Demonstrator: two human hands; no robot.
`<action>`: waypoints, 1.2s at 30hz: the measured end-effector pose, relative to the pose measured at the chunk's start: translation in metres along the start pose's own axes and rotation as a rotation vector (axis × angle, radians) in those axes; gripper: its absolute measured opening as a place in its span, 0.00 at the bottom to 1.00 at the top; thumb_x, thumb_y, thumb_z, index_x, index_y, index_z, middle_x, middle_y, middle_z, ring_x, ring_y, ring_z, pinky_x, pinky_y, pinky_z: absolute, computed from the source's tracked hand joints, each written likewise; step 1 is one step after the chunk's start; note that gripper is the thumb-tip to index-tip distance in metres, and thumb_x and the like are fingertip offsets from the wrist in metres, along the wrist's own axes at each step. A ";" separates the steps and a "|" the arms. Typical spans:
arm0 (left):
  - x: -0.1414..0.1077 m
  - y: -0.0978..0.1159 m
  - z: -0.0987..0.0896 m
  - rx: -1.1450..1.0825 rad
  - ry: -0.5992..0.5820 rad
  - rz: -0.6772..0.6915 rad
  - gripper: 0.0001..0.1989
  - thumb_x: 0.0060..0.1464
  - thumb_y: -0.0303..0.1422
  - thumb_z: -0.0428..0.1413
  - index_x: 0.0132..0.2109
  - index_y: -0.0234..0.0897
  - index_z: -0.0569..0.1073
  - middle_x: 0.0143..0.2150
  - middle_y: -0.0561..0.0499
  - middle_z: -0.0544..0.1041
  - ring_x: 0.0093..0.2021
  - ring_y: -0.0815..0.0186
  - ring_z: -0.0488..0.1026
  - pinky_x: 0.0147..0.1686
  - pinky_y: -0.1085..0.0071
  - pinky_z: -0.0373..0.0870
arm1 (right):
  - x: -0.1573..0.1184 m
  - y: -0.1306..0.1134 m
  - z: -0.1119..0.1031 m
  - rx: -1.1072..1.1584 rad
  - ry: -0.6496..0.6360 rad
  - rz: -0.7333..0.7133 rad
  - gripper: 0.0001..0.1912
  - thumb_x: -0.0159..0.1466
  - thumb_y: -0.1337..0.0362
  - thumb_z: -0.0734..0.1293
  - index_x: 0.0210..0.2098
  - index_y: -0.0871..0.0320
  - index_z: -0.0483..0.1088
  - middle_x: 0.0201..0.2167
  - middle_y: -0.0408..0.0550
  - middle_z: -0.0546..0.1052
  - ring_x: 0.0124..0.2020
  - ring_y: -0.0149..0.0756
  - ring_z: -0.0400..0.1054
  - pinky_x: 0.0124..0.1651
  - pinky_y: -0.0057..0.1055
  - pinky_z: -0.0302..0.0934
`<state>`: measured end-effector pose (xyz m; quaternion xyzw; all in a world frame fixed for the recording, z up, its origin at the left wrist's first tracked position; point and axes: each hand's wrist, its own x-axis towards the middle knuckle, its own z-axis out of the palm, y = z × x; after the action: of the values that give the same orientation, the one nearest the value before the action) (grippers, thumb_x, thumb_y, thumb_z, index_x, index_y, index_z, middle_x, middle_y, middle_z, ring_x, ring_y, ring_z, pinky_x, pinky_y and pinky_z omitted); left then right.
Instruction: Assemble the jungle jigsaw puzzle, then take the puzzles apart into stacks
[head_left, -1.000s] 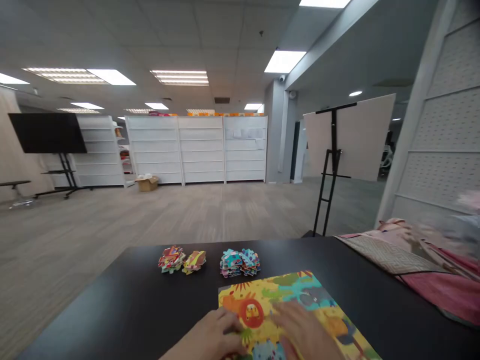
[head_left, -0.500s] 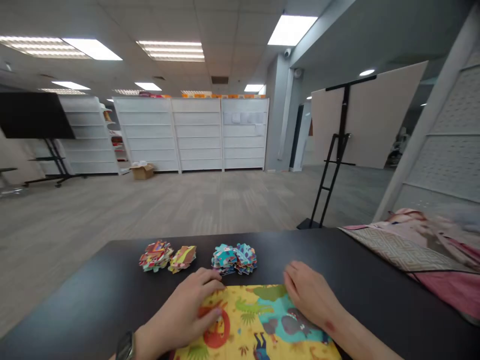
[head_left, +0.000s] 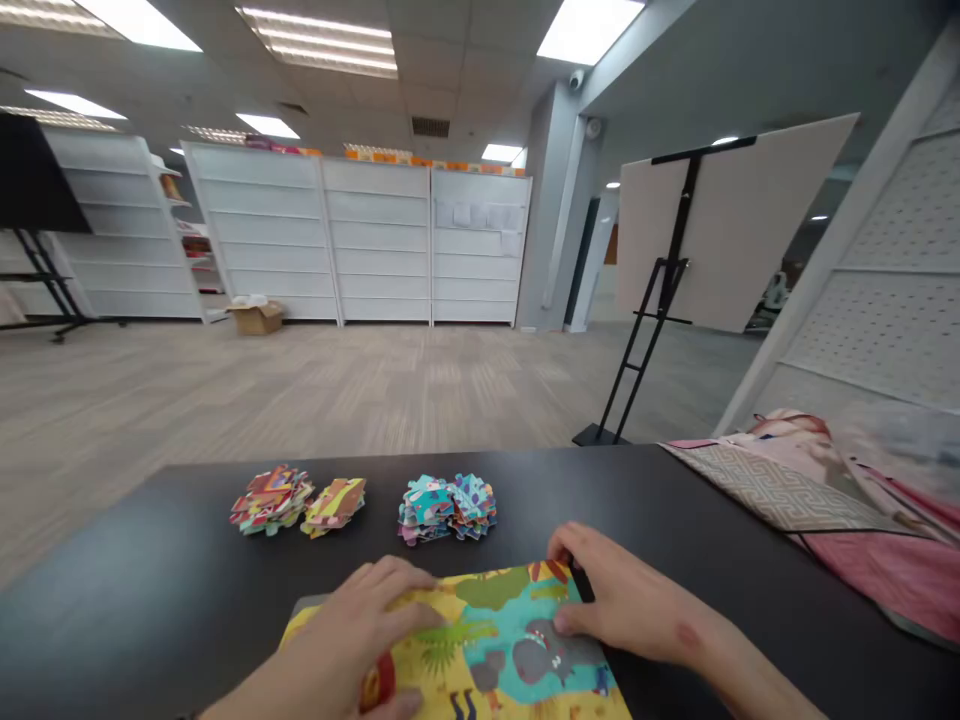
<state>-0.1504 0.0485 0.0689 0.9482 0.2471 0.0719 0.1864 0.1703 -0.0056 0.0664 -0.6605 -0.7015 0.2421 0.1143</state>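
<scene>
Curling in since the earlier frame, the right hand (head_left: pixel 622 600) now grips the far right corner of a jungle-print puzzle board (head_left: pixel 510 620), while the left hand (head_left: pixel 345 620) lies spread across its yellow side. Just beyond the hands on the black worktop (head_left: pixel 570 490) sit two red-toned puzzle-piece piles (head_left: pixel 271 500) and two blue-toned ones (head_left: pixel 446 508) — patterned cloth (head_left: pixel 780 490) lies off to the right hand's side.

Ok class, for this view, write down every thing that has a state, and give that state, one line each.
Puzzle board: picture side up
Left hand: flat on the board
Right hand: curled over the board's far corner
Red-patterned puzzle pieces: stacked
Yellow puzzle pieces: stacked
Blue puzzle pieces: in two stacks
Cardboard box: open
</scene>
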 end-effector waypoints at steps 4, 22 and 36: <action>0.019 0.016 0.011 0.040 -0.142 0.143 0.28 0.63 0.42 0.57 0.68 0.54 0.62 0.73 0.48 0.58 0.70 0.42 0.57 0.64 0.43 0.60 | 0.016 -0.016 0.003 0.075 -0.053 -0.021 0.24 0.44 0.59 0.79 0.36 0.55 0.66 0.36 0.41 0.71 0.38 0.38 0.63 0.37 0.29 0.52; 0.013 0.015 0.021 -0.091 -0.008 0.023 0.36 0.53 0.46 0.66 0.67 0.56 0.64 0.60 0.45 0.66 0.58 0.46 0.63 0.59 0.45 0.64 | 0.022 -0.030 0.019 0.229 0.103 -0.287 0.04 0.65 0.63 0.66 0.38 0.55 0.66 0.32 0.39 0.74 0.33 0.32 0.64 0.37 0.27 0.55; 0.013 0.016 0.027 0.065 0.051 0.243 0.26 0.61 0.54 0.56 0.64 0.56 0.69 0.58 0.46 0.70 0.54 0.49 0.68 0.58 0.52 0.59 | 0.039 -0.018 0.035 0.653 -0.017 -0.243 0.24 0.64 0.42 0.67 0.44 0.55 0.62 0.33 0.41 0.75 0.32 0.32 0.68 0.35 0.27 0.62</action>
<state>-0.1259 0.0338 0.0511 0.9745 0.1373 0.1100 0.1393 0.1336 0.0260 0.0390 -0.4986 -0.6615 0.4439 0.3418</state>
